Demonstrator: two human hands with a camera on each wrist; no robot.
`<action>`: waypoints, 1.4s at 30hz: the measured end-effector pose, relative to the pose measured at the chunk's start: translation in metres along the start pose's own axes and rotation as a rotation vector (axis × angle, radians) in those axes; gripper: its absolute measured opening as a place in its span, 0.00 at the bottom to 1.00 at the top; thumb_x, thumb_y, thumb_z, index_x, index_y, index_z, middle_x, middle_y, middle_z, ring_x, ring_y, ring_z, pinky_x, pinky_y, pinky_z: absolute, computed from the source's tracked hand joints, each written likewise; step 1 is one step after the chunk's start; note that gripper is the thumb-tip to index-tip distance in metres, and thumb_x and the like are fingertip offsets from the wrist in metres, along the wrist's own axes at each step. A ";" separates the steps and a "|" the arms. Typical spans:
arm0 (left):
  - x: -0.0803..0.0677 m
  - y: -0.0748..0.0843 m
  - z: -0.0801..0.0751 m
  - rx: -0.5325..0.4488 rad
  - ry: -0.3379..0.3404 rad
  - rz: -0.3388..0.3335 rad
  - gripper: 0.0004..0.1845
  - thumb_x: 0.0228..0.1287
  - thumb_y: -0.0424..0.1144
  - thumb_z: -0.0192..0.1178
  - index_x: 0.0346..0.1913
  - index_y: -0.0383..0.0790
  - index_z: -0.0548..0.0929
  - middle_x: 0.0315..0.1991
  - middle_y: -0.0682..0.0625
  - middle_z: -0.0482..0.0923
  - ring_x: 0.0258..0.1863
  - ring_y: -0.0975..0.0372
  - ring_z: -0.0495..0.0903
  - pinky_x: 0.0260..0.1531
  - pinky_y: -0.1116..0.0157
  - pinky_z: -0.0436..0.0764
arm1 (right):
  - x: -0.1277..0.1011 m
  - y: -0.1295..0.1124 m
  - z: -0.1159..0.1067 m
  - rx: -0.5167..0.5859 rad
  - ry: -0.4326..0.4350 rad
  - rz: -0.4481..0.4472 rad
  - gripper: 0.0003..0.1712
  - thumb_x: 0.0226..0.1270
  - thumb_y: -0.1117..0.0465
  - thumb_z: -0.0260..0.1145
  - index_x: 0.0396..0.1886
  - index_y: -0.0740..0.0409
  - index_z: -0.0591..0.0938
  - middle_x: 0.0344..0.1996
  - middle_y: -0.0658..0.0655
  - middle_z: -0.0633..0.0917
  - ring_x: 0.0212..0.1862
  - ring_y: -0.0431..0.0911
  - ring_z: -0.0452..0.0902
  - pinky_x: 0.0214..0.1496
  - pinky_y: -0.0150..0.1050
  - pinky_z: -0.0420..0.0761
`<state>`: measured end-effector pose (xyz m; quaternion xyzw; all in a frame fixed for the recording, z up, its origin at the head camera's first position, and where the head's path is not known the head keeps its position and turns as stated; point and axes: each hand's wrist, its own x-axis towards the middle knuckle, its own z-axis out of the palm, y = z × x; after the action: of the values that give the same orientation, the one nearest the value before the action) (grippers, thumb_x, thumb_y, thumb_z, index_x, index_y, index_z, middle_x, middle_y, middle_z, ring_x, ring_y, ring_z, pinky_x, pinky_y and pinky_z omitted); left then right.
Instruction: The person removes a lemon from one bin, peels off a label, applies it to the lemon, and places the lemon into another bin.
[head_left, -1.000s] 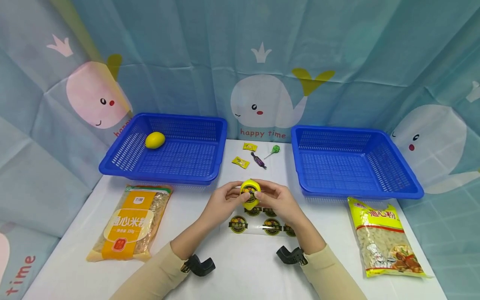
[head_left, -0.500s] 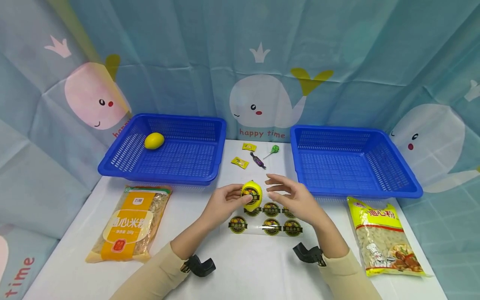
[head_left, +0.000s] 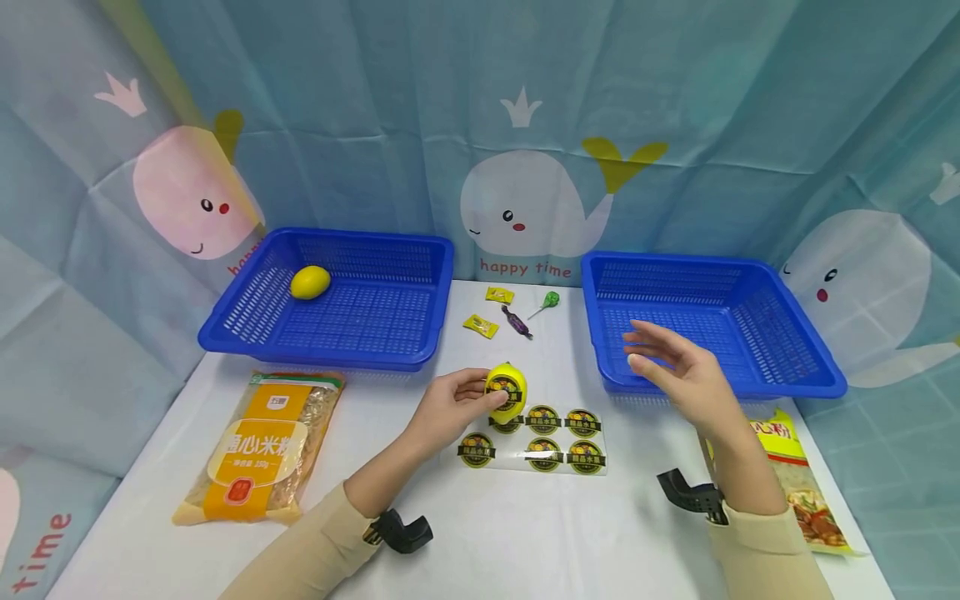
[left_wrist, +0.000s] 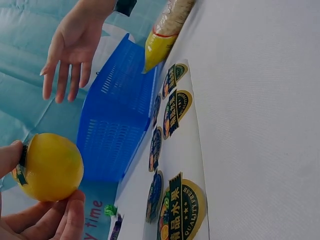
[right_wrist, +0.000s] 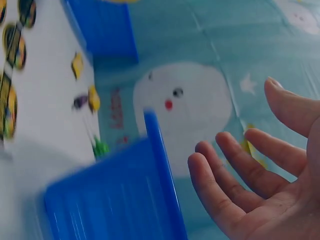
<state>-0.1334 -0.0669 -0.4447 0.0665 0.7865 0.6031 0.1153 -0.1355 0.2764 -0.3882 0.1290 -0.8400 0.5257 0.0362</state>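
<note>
My left hand (head_left: pixel 480 393) grips a yellow lemon (head_left: pixel 507 392) bearing a round dark sticker, just above a clear sticker sheet (head_left: pixel 542 439) on the white table. In the left wrist view the lemon (left_wrist: pixel 50 167) sits between thumb and fingers (left_wrist: pixel 65 220). My right hand (head_left: pixel 654 356) hovers open and holds nothing, fingers spread, over the front rim of the right blue basket (head_left: pixel 795 385). In the right wrist view its fingers (right_wrist: pixel 235 185) are relaxed beside the basket wall (right_wrist: pixel 115 200).
The left blue basket (head_left: pixel 247 321) holds a second lemon (head_left: pixel 310 282). Wrapped candies (head_left: pixel 481 325) and a green lollipop (head_left: pixel 550 300) lie between the baskets. A noodle bag (head_left: pixel 258 442) lies front left, another bag (head_left: pixel 806 492) front right.
My right hand has let go of the lemon and moved right to the right basket's front rim. The left hand keeps the lemon, lowered slightly toward the sticker sheet.
</note>
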 end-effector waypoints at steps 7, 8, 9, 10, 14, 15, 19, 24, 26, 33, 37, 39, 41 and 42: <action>0.002 -0.001 0.001 0.012 -0.002 -0.002 0.32 0.60 0.53 0.72 0.63 0.39 0.80 0.49 0.50 0.86 0.48 0.60 0.84 0.53 0.61 0.83 | -0.009 0.013 -0.041 -0.154 0.086 0.073 0.30 0.73 0.55 0.66 0.73 0.45 0.72 0.57 0.46 0.83 0.56 0.30 0.79 0.52 0.19 0.77; 0.002 -0.001 0.001 0.009 -0.001 0.000 0.32 0.61 0.53 0.72 0.63 0.39 0.80 0.49 0.50 0.86 0.48 0.60 0.84 0.53 0.61 0.83 | -0.011 0.016 -0.048 -0.167 0.095 0.083 0.31 0.73 0.55 0.66 0.73 0.45 0.72 0.57 0.44 0.82 0.56 0.28 0.79 0.52 0.18 0.76; 0.001 -0.001 0.001 0.010 0.001 -0.001 0.32 0.61 0.53 0.72 0.63 0.39 0.80 0.48 0.50 0.86 0.48 0.60 0.84 0.53 0.61 0.83 | -0.013 0.019 -0.054 -0.176 0.102 0.097 0.31 0.73 0.54 0.66 0.74 0.46 0.71 0.57 0.43 0.82 0.56 0.27 0.78 0.52 0.17 0.76; 0.001 -0.001 0.001 0.011 0.002 -0.003 0.32 0.61 0.53 0.72 0.63 0.39 0.80 0.48 0.50 0.86 0.48 0.60 0.84 0.53 0.61 0.83 | -0.015 0.022 -0.060 -0.189 0.111 0.113 0.32 0.73 0.54 0.66 0.74 0.46 0.71 0.57 0.41 0.82 0.56 0.26 0.77 0.52 0.16 0.75; 0.001 -0.001 0.001 0.014 0.000 -0.004 0.33 0.61 0.54 0.71 0.63 0.38 0.79 0.49 0.50 0.86 0.48 0.59 0.84 0.53 0.60 0.83 | -0.025 0.035 -0.086 -0.230 0.155 0.172 0.34 0.73 0.52 0.66 0.76 0.46 0.68 0.56 0.33 0.79 0.56 0.22 0.74 0.51 0.13 0.72; 0.001 0.000 0.001 0.017 0.002 -0.006 0.33 0.61 0.54 0.71 0.64 0.38 0.79 0.49 0.50 0.86 0.49 0.59 0.84 0.53 0.60 0.83 | -0.028 0.038 -0.093 -0.238 0.167 0.187 0.35 0.73 0.52 0.66 0.76 0.45 0.68 0.55 0.32 0.79 0.56 0.21 0.73 0.50 0.12 0.71; 0.001 0.000 0.001 0.022 0.003 -0.010 0.34 0.61 0.54 0.71 0.64 0.38 0.79 0.50 0.49 0.86 0.49 0.59 0.84 0.54 0.60 0.83 | -0.037 0.046 -0.117 -0.260 0.217 0.240 0.36 0.72 0.52 0.66 0.77 0.44 0.66 0.56 0.31 0.78 0.56 0.21 0.70 0.49 0.11 0.69; 0.001 0.000 0.001 0.017 -0.010 -0.003 0.33 0.61 0.55 0.71 0.64 0.39 0.79 0.49 0.49 0.86 0.49 0.59 0.84 0.53 0.60 0.83 | -0.047 0.058 -0.139 -0.310 0.288 0.323 0.39 0.71 0.47 0.67 0.78 0.40 0.64 0.64 0.33 0.76 0.62 0.23 0.66 0.50 0.09 0.65; 0.001 0.000 0.001 0.017 -0.010 -0.001 0.32 0.61 0.54 0.71 0.63 0.39 0.79 0.49 0.50 0.86 0.48 0.59 0.84 0.53 0.61 0.83 | -0.049 0.063 -0.146 -0.321 0.308 0.364 0.40 0.71 0.45 0.66 0.79 0.38 0.63 0.69 0.35 0.74 0.67 0.26 0.66 0.51 0.08 0.65; 0.002 0.000 0.003 0.023 -0.022 -0.004 0.33 0.61 0.56 0.71 0.63 0.39 0.79 0.49 0.50 0.86 0.49 0.59 0.84 0.52 0.61 0.83 | -0.058 0.083 -0.163 -0.347 0.365 0.491 0.45 0.70 0.43 0.66 0.80 0.34 0.56 0.81 0.52 0.54 0.79 0.65 0.48 0.78 0.47 0.59; 0.004 0.002 0.004 0.047 -0.026 0.002 0.34 0.61 0.57 0.70 0.63 0.39 0.79 0.50 0.49 0.86 0.49 0.59 0.84 0.52 0.62 0.83 | -0.061 0.093 -0.174 -0.394 0.300 0.523 0.50 0.70 0.42 0.65 0.82 0.42 0.48 0.80 0.68 0.46 0.75 0.78 0.44 0.66 0.77 0.53; 0.005 0.005 0.004 0.063 -0.027 0.006 0.34 0.61 0.57 0.70 0.63 0.39 0.80 0.50 0.49 0.86 0.50 0.59 0.84 0.52 0.61 0.83 | -0.063 0.098 -0.178 -0.427 0.225 0.514 0.52 0.71 0.41 0.64 0.83 0.47 0.45 0.78 0.73 0.44 0.74 0.80 0.42 0.64 0.80 0.53; 0.007 0.008 0.005 0.081 -0.033 0.014 0.34 0.61 0.58 0.70 0.63 0.39 0.80 0.50 0.49 0.85 0.50 0.59 0.84 0.53 0.61 0.83 | -0.065 0.102 -0.181 -0.443 0.162 0.509 0.53 0.72 0.41 0.63 0.82 0.51 0.42 0.78 0.73 0.41 0.73 0.81 0.39 0.62 0.81 0.52; 0.008 0.010 0.006 0.091 -0.037 0.018 0.34 0.61 0.58 0.69 0.63 0.39 0.79 0.51 0.49 0.85 0.50 0.59 0.84 0.53 0.61 0.83 | -0.065 0.103 -0.181 -0.447 0.143 0.509 0.54 0.72 0.41 0.63 0.82 0.52 0.40 0.78 0.73 0.39 0.73 0.81 0.36 0.62 0.82 0.51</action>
<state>-0.1405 -0.0569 -0.4370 0.0896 0.8104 0.5662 0.1212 -0.1126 0.4925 -0.4110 -0.1329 -0.9351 0.3285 -0.0097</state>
